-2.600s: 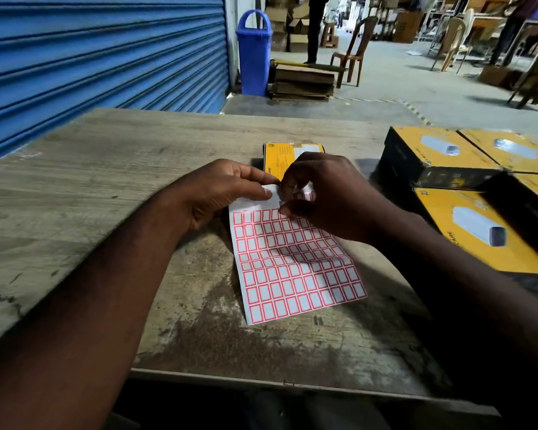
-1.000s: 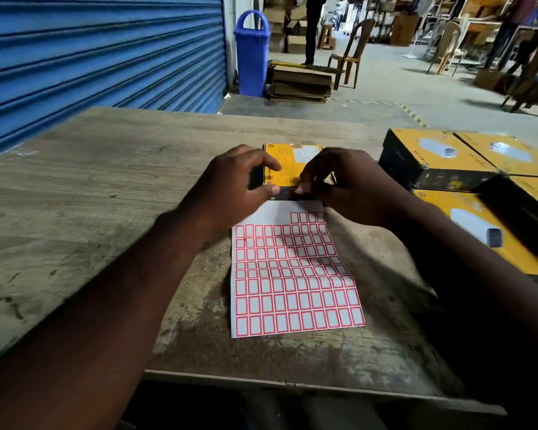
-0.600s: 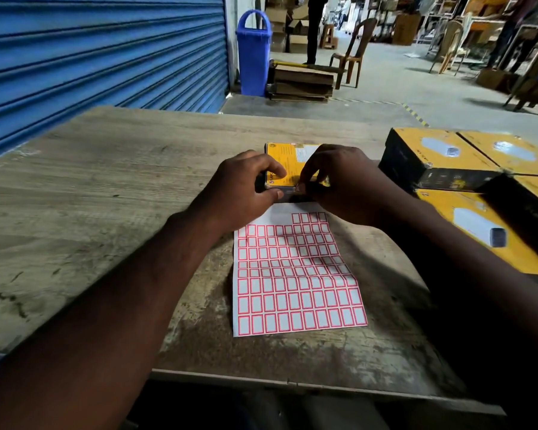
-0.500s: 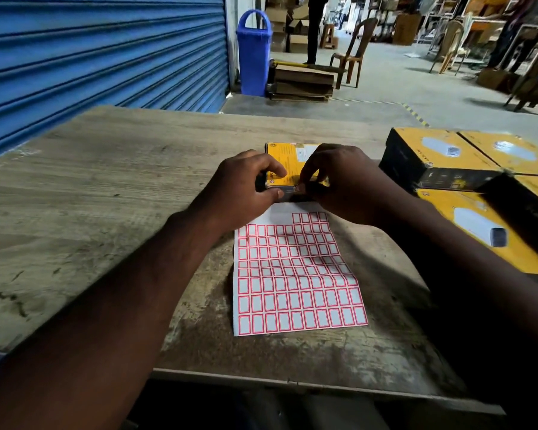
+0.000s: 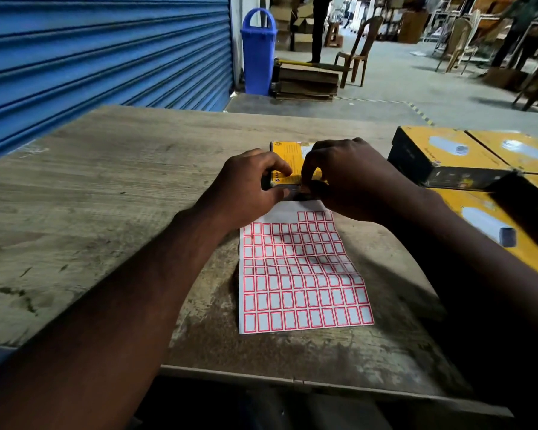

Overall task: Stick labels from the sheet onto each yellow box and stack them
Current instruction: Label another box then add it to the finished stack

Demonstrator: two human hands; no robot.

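A small yellow box [image 5: 289,150] lies flat on the wooden table [image 5: 106,187], just beyond a white sheet of red-bordered labels [image 5: 298,274]. My left hand [image 5: 246,187] grips the box's near left corner with thumb and fingers. My right hand [image 5: 345,178] presses its fingertips onto the near edge of the box top, covering most of the box. Whatever is under those fingertips is hidden. The sheet's top row has bare backing on its left part.
Several larger yellow and black boxes [image 5: 448,156] sit packed together at the table's right side. Beyond the table are a blue roller shutter [image 5: 90,57], a blue bin [image 5: 258,51], stacked cardboard [image 5: 308,79] and chairs [image 5: 354,51].
Both hands left the label sheet and moved forward to the small yellow box. The sheet now lies flat on the table; the right fingertips have shifted slightly along the box's near edge.
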